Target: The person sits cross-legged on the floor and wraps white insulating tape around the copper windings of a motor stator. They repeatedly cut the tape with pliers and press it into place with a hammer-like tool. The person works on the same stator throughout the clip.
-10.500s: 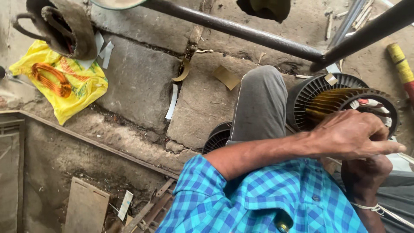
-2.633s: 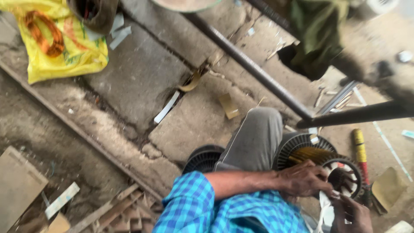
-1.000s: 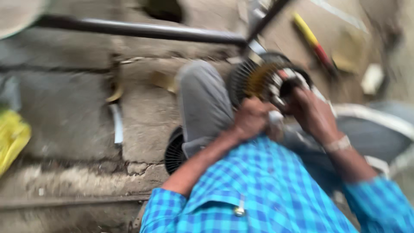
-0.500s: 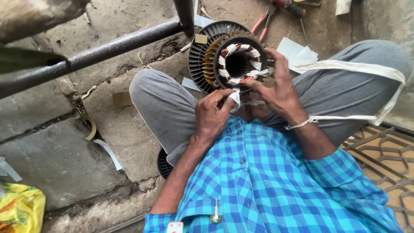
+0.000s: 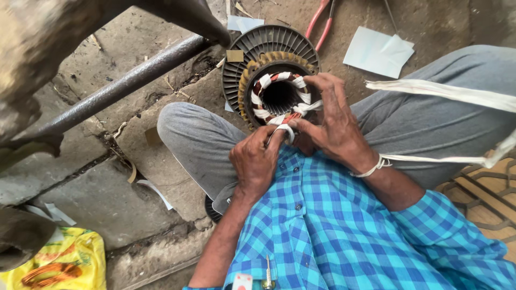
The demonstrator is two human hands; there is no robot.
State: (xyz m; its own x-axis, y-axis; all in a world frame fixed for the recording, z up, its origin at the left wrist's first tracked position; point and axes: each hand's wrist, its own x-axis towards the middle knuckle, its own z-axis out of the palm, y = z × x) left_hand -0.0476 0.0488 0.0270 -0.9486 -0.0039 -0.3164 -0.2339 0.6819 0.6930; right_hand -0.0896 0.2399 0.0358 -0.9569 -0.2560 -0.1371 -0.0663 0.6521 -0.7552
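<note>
A round finned motor stator point(image 5: 252, 51) stands between my knees, and its copper winding is wrapped in white tape point(image 5: 263, 83). My left hand point(image 5: 255, 161) pinches a loop of that tape point(image 5: 285, 130) at the near edge of the winding. Over the right side of the bore, my right hand point(image 5: 333, 123) has its fingers on the taped winding and grips a strand there. More white tape point(image 5: 446, 92) is looped round my right wrist and trails off to the right over my grey trouser leg.
A dark metal pipe point(image 5: 123, 86) crosses the upper left over stone slabs. Red-handled pliers point(image 5: 321, 22) and white paper sheets point(image 5: 379, 51) lie beyond the stator. A yellow bag holding copper wire point(image 5: 64, 260) sits at the bottom left. A patterned mat point(image 5: 484, 198) is at the right.
The view has swung from the floor at the left round onto the stator. Both hands have stayed at the winding and now hold the tape at its near edge.
</note>
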